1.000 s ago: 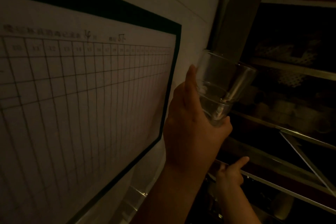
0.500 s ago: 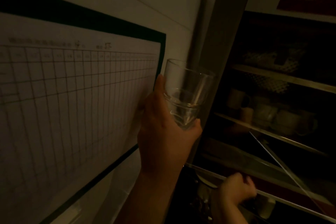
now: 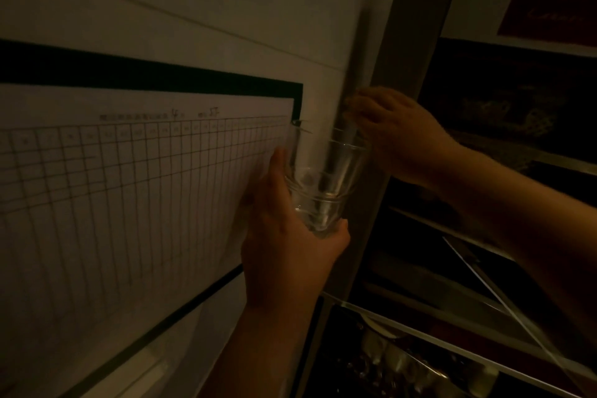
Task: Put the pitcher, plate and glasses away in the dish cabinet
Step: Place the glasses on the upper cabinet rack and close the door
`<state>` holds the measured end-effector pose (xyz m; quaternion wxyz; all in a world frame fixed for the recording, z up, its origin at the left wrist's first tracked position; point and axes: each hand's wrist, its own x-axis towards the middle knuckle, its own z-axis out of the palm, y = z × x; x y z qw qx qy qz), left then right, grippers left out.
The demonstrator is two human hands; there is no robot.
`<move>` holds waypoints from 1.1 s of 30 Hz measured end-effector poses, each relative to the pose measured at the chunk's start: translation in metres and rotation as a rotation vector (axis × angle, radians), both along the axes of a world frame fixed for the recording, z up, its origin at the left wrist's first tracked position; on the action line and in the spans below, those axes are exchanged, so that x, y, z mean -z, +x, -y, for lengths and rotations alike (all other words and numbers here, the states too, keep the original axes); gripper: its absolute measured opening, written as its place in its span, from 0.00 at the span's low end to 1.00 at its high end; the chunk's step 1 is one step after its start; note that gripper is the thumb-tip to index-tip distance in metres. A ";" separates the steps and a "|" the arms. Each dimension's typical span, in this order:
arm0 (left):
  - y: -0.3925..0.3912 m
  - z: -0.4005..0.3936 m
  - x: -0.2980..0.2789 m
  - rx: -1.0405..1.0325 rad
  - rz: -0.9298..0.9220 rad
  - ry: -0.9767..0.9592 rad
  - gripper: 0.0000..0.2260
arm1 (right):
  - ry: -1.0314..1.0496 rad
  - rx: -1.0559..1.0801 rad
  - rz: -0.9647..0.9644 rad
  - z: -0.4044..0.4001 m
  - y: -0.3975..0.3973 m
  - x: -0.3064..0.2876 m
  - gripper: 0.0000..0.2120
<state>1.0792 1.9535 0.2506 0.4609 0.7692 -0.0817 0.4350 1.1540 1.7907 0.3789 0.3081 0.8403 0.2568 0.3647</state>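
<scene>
Clear stacked glasses (image 3: pixel 326 184) are held up in my left hand (image 3: pixel 287 245), gripped around their base, in front of the cabinet's left edge. My right hand (image 3: pixel 397 132) reaches across from the right, its fingers at the rim of the top glass; whether it grips the glass I cannot tell. The dish cabinet (image 3: pixel 504 171) stands open on the right, dark inside, with metal shelves. Its grey door edge (image 3: pixel 416 52) rises behind the glasses. Pitcher and plate are not in view.
A white grid chart (image 3: pixel 139 197) with a dark border hangs on the wall at left. A lower shelf (image 3: pixel 420 362) holds several shiny items. A glass shelf pane (image 3: pixel 504 300) slants at lower right. A dark red label (image 3: pixel 549 13) sits above the cabinet.
My right hand has risen from the lower shelf up to the rim of the glasses. My left hand with the glasses has dropped slightly and shifted toward the door edge.
</scene>
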 end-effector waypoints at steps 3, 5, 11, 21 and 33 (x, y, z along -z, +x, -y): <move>-0.001 0.001 0.000 -0.013 0.002 0.015 0.49 | -0.147 0.136 -0.076 0.005 0.015 0.000 0.24; -0.001 0.001 0.001 -0.008 -0.010 0.012 0.49 | -0.186 0.208 -0.088 0.003 0.019 0.000 0.23; 0.002 0.001 0.003 -0.024 -0.013 0.028 0.50 | -0.206 0.224 -0.084 -0.010 0.016 -0.001 0.18; -0.004 -0.002 0.009 0.004 -0.011 -0.017 0.48 | -0.147 -0.083 0.020 -0.001 -0.020 0.013 0.17; -0.016 -0.008 0.016 0.001 -0.066 -0.053 0.50 | -0.173 -0.013 0.072 -0.011 -0.073 0.005 0.21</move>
